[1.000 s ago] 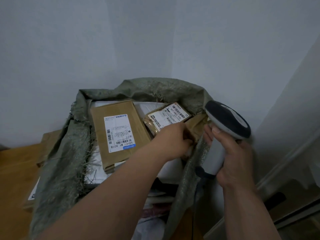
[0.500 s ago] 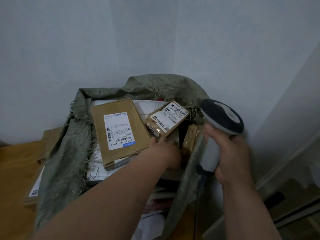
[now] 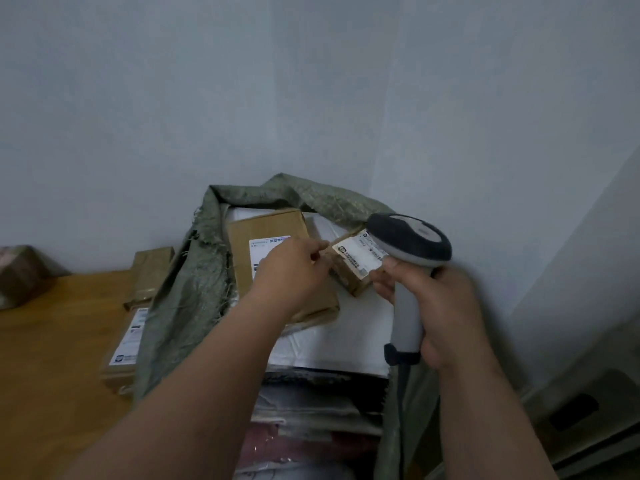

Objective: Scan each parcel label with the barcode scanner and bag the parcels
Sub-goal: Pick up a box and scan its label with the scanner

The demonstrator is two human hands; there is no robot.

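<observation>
A green woven sack (image 3: 180, 299) stands open against the wall, stuffed with parcels. On top lie a flat brown box (image 3: 270, 226) with a white label and a small brown parcel (image 3: 356, 268) with a label facing up, both resting on a white bag parcel (image 3: 332, 341). My left hand (image 3: 294, 271) pinches the near left corner of the small parcel. My right hand (image 3: 440, 306) grips the grey handle of the barcode scanner (image 3: 408, 247), whose dark head hangs just right of and over the small parcel's label.
A wooden table (image 3: 52, 358) lies to the left. Two brown parcels (image 3: 152, 268) (image 3: 128, 344) lie on it beside the sack, and a taped bundle (image 3: 20, 271) sits at the far left. Wall behind; a dark floor fitting (image 3: 575, 410) at lower right.
My view has swung right and up. My left hand rose from inside the sack to the small parcel's corner. The scanner moved closer over that parcel's label.
</observation>
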